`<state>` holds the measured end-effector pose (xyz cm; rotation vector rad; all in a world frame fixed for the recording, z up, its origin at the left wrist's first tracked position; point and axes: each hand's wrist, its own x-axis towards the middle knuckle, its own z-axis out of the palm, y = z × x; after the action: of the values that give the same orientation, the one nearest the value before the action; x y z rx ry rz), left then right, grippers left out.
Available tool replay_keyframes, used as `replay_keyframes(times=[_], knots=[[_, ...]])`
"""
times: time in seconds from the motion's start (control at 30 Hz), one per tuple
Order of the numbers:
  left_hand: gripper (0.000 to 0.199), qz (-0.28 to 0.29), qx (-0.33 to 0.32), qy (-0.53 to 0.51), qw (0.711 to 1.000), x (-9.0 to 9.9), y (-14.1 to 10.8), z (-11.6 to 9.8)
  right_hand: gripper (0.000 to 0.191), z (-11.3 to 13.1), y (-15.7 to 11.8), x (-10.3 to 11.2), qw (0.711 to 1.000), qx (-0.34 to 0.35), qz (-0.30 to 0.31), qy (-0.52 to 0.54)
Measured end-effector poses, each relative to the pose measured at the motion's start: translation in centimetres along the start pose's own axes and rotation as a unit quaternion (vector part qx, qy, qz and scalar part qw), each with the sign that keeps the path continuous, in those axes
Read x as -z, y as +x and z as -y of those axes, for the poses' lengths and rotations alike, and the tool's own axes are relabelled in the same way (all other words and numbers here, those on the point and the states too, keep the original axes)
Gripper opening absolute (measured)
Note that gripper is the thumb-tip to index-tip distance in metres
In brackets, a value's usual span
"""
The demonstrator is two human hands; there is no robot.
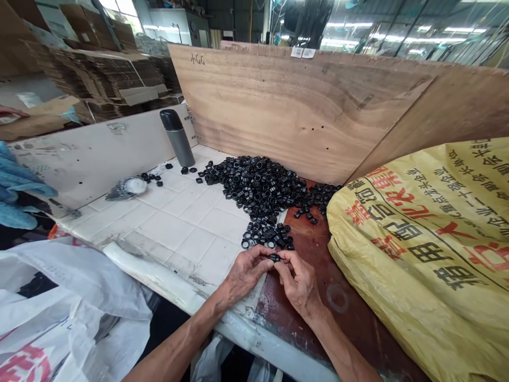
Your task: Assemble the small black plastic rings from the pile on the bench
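Observation:
Between the fingertips of both hands is a small black ring-shaped part [274,258], held just above the near part of the table. My left hand [248,270] pinches it from the left, and my right hand [296,276] pinches it from the right. Right behind the fingers lies a small cluster of similar black parts [262,233], some showing pale round openings. It runs back into a large heap of the same black parts [258,183] against the wooden board. Fine details of the held part are too small to make out.
A yellow printed sack [397,254] bulges over the right side. At the back left stands a grey bottle [177,139], near a clear plastic bag [127,188] and a few loose black pieces. A wooden board [278,101] walls the rear; a white sack [79,297] hangs front left.

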<state>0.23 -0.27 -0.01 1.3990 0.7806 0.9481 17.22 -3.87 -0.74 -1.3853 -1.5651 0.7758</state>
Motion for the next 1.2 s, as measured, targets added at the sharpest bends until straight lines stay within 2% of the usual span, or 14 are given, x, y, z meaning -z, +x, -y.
replay_keyframes(times=[0.07,0.13,0.23,0.3,0.4,0.5,0.57,0.63,0.7,0.8,0.93,1.0,1.13,1.2], knots=[[0.024,-0.028,-0.057,0.085,0.994,0.0,0.0,0.3,0.027,0.0,0.0,-0.3,0.993,-0.099,0.026,0.059],[0.024,-0.031,-0.063,0.096,0.993,-0.1,0.0,0.4,0.03,0.1,0.0,-0.3,0.989,-0.128,0.026,0.076],[0.024,0.003,0.021,-0.021,1.0,-0.4,0.1,0.2,0.024,0.3,-0.1,-0.1,0.999,-0.032,-0.018,0.015],[0.023,0.016,0.042,-0.058,0.997,-0.3,0.2,0.1,0.021,0.4,-0.2,-0.1,1.0,0.006,-0.025,-0.001],[0.02,-0.006,-0.052,0.06,0.997,0.0,0.1,0.6,0.023,0.6,0.0,-0.5,0.993,-0.077,-0.024,0.085],[0.022,0.001,-0.18,0.208,0.961,0.2,-0.1,1.3,0.035,0.9,0.1,-1.0,0.954,-0.191,-0.009,0.231],[0.025,0.021,-0.205,0.235,0.95,0.0,-0.1,1.6,0.043,1.1,0.0,-1.1,0.941,-0.221,0.003,0.254],[0.024,0.008,-0.168,0.201,0.965,-0.3,-0.1,1.5,0.04,1.1,-0.2,-0.8,0.965,-0.191,-0.008,0.182],[0.021,-0.014,-0.092,0.118,0.989,-0.4,-0.1,1.3,0.032,1.0,-0.3,-0.6,0.991,-0.103,-0.034,0.078],[0.021,-0.005,-0.021,0.03,0.999,-0.2,-0.1,1.1,0.027,0.8,-0.4,-0.5,0.999,-0.007,-0.049,0.016],[0.021,-0.03,-0.126,0.137,0.982,0.2,-0.3,1.3,0.029,0.7,-0.2,-0.7,0.985,-0.12,0.004,0.126],[0.021,-0.038,-0.141,0.155,0.977,0.2,-0.3,1.2,0.032,0.8,-0.1,-0.6,0.976,-0.153,0.017,0.153],[0.023,-0.009,-0.007,0.036,0.999,-0.3,-0.2,0.5,0.024,1.0,-0.2,-0.3,0.997,-0.058,-0.021,0.047],[0.023,0.003,0.018,0.028,0.999,-0.3,-0.5,0.2,0.021,1.1,-0.4,-0.5,0.998,-0.055,-0.016,0.041]])
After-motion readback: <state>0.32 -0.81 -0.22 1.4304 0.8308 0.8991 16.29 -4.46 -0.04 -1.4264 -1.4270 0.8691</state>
